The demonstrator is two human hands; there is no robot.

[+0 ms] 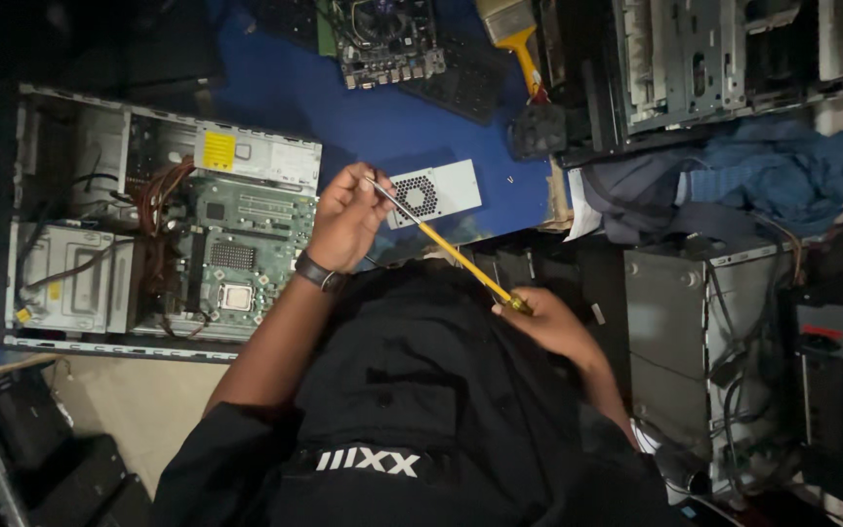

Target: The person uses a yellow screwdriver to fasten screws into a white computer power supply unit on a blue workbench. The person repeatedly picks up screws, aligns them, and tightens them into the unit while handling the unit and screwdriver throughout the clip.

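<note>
Holding a long yellow-shafted screwdriver (451, 252) across the front of the black shirt (421, 390), the person keeps the tool in the air, off every screw. The right hand (553, 324), nearest the body, has its fingers closed round the amber handle end. The left hand (346, 217), with a dark wristwatch (318, 271) on it, is a little farther out and pinches the bare metal tip end between closed fingers.

To the left lies an open grey desktop computer case (12, 224) with its side panel off. Its green motherboard (246, 244) is in place, and the processor (236, 297) shows bare with no cooler over it. Bundled cables and a silver boxed unit with a yellow label (258, 154) also sit inside, so the strip-down looks partly done, with most parts still mounted.

Just beyond the left hand, a small grey metal box with a round perforated vent (433, 193) lies loose on the blue worktop (363, 117), outside the case.

Farther off lie a loose green circuit board (387, 44) and a yellow-handled paintbrush (517, 34). At the far right are a bare metal chassis (695, 59) and a crumpled blue cloth (773, 166).
</note>
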